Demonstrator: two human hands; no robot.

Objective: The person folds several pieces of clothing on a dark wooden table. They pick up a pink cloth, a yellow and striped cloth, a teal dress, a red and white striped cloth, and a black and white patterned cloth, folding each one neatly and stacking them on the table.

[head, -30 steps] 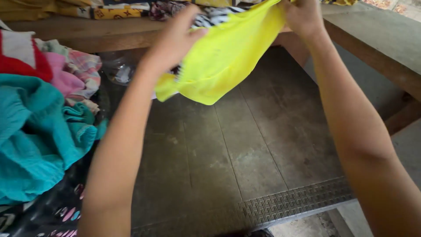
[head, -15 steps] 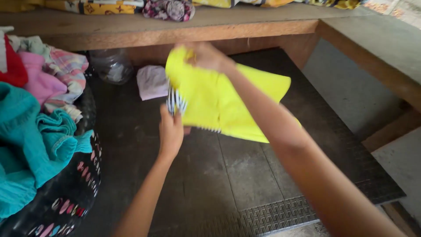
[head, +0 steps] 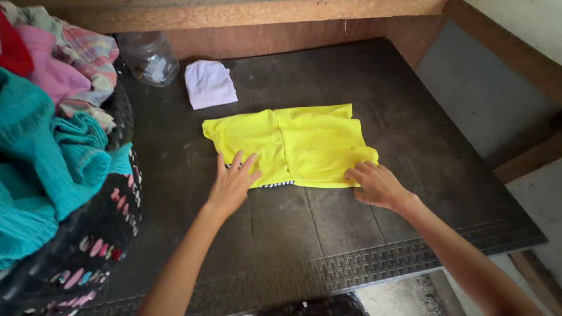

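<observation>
Yellow garment [head: 293, 145] flat on dark tabletop [head: 363, 234], left hand [head: 233, 182] fingers spread on its near left edge, right hand [head: 374, 184] fingers loosely together pressing the near right corner

One flat yellow fabric garment [head: 293, 145] lies on one dark woven-textured counter [head: 374, 269]. One small folded white cloth [head: 209, 84] and one clear plastic jar [head: 148, 57] sit behind it. One black patterned basket [head: 99, 240] holds one heap of mixed clothes [head: 47, 134]. Two hands: left [head: 233, 184], right [head: 376, 185].
</observation>
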